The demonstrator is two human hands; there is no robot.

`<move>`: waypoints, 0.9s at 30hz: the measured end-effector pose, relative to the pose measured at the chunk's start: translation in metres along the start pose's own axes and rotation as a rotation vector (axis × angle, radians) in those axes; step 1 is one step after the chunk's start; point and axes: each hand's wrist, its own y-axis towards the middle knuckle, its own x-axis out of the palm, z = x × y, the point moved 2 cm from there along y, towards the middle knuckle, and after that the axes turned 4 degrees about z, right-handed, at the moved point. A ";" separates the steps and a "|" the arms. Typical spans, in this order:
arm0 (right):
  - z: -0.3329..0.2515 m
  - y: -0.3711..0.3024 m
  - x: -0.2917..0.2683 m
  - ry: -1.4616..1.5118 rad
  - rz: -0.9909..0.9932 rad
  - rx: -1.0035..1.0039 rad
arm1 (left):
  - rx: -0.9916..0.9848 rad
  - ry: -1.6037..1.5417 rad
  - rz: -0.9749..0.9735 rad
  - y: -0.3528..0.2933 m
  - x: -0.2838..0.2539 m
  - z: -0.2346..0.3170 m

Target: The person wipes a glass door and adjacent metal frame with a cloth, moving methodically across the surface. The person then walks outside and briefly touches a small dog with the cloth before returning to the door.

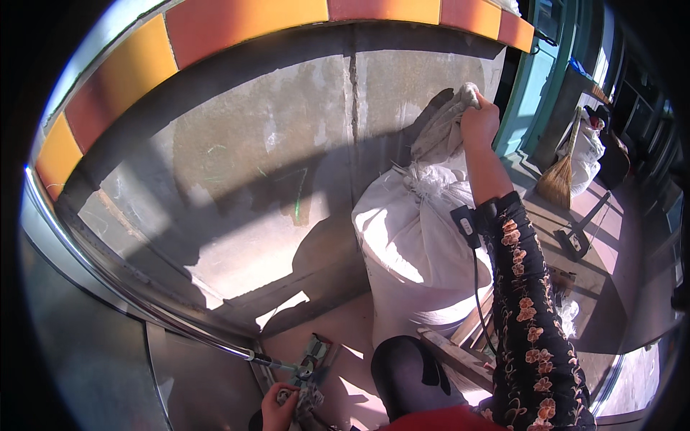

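A bulging white sack point(413, 237) stands against the grey wall, its neck tied. My right hand point(479, 122) is closed on the bunched whitish cloth at its top, with the arm stretched out. Low in the view, my left hand point(279, 408) is closed on a crumpled grey cloth point(307, 402). Just beyond that cloth lies a flat mop head point(315, 357) of dull green, joined to a long shiny pole point(187, 325) that runs up to the left. A small black device point(465, 224) with a cable hangs beside my right sleeve.
Orange and red tiles point(244, 25) edge the ledge above the wall. Metal panels point(86, 345) stand at the left. Wooden slats point(456, 353) lie beside the sack. Farther right are a straw broom point(557, 179), another white bag point(591, 147) and a teal door frame point(528, 93).
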 end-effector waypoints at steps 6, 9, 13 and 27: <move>0.051 0.016 0.042 -0.389 -0.047 0.018 | -0.040 -0.054 -0.026 0.003 0.002 -0.007; 0.011 -0.033 0.053 -0.246 -0.042 -0.160 | -0.060 -0.058 -0.050 0.006 0.004 -0.014; -0.030 -0.080 0.040 -0.209 -0.235 -0.238 | -0.037 0.010 -0.072 0.013 0.010 -0.019; 0.055 -0.007 0.053 -0.835 -0.405 -0.118 | 0.028 0.025 -0.012 -0.002 0.004 -0.008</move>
